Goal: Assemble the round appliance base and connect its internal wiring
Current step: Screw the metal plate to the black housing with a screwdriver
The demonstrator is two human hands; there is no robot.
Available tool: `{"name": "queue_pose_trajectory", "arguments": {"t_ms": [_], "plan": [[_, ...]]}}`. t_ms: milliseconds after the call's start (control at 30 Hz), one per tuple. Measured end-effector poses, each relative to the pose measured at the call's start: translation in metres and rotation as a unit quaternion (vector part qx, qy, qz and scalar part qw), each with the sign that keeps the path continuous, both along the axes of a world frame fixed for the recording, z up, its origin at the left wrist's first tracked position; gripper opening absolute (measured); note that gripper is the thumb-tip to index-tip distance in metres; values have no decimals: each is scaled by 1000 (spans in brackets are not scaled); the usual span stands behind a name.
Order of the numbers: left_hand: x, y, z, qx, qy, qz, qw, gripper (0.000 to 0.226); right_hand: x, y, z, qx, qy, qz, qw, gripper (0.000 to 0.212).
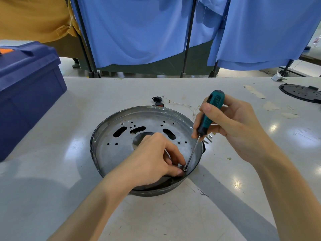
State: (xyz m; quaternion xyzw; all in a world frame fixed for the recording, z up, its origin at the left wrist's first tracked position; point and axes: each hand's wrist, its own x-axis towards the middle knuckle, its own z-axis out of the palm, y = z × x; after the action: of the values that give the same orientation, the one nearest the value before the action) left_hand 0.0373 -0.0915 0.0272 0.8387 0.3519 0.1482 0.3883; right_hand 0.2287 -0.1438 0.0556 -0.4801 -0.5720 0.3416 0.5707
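The round base (104,131) sits on the worktop (156,214). The left hand (152,159) reaches into it, fingers (179,160) curled and pinching a small screw (184,169) at their tips, by the near wall. The right hand (231,126) is wrapped round the screwdriver (211,110), whose tip meets that screw. The shaft leans in at a slant, so I'd worry it skips off the head, jabbing those fingertips or flicking the screw away.

Shallow round metal base (147,120), open side up, floor with slots and holes; thin pale wires (180,103) just behind it.
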Motion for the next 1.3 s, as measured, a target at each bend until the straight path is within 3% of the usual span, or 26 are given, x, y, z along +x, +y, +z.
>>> {"name": "queue_pose_trajectory", "arguments": {"t_ms": [267,633,933,1100,1167,1300], "plan": [[1,0,0,8,10,0,1000,14,-2,-2,2,3,-20,9,1000,28],[1,0,0,20,13,-2,1000,14,-10,-11,17,32,-101,132,986,25],[-1,3,0,-7,-4,-10,1000,18,-26,-15,20,76,-198,2,977,30],[2,1,11,-67,-144,-20,987,27,-32,-12,17,118,-231,-78,963,49],[6,-3,11,-96,-201,-29,974,21,-35,-13,15,135,-249,-104,954,55],[11,-7,0,-80,-216,-30,973,5,-37,-12,11,139,-242,-112,954,58]]}}
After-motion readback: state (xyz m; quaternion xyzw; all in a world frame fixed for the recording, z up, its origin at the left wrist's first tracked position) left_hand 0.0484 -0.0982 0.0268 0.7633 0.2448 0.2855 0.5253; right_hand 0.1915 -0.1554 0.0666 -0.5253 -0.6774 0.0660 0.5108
